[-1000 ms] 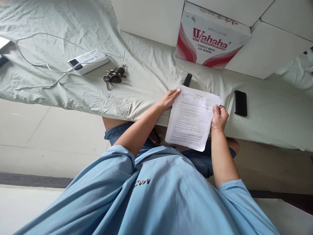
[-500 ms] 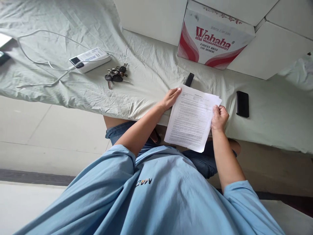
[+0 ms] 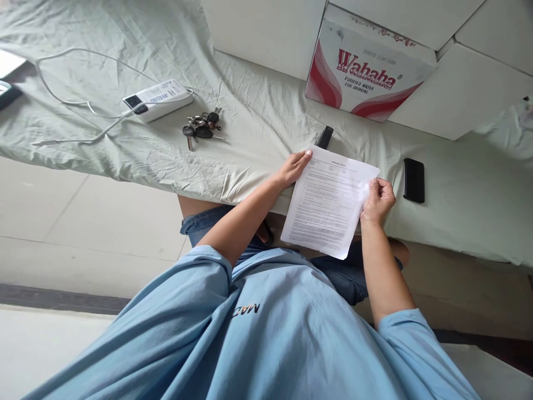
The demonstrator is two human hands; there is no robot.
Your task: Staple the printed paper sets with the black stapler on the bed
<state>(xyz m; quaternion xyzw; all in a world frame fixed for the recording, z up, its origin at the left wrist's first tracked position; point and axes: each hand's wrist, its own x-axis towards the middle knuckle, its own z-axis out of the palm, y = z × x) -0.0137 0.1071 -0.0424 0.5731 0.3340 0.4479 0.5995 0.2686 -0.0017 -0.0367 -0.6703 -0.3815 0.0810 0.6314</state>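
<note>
Pale green sheeting [image 3: 258,111] covers the surface that serves as a desk, with white cabinet fronts and a red-and-white Wahaha carton [image 3: 366,72] standing at its far edge, toward 1 o'clock. The person in a light blue shirt sits against the near edge and holds a printed sheaf of papers [image 3: 328,203] half over the sheeting and half over the lap.

As far as progress can be judged, the pages are gathered into one squared stack and are up in both hands; nothing is laid out or sorted on the cloth.

The left hand [image 3: 293,166] lies fairly flat and open against the stack's upper left corner, fingers extended along the edge. The right hand [image 3: 378,199] is curled narrow, pinching the right margin between thumb and fingers.

A black phone [image 3: 413,180] lies at 3 o'clock of the papers, a small dark device [image 3: 325,136] at 12, and keys [image 3: 200,128] and a white power bank [image 3: 157,99] with its cable toward 10.
</note>
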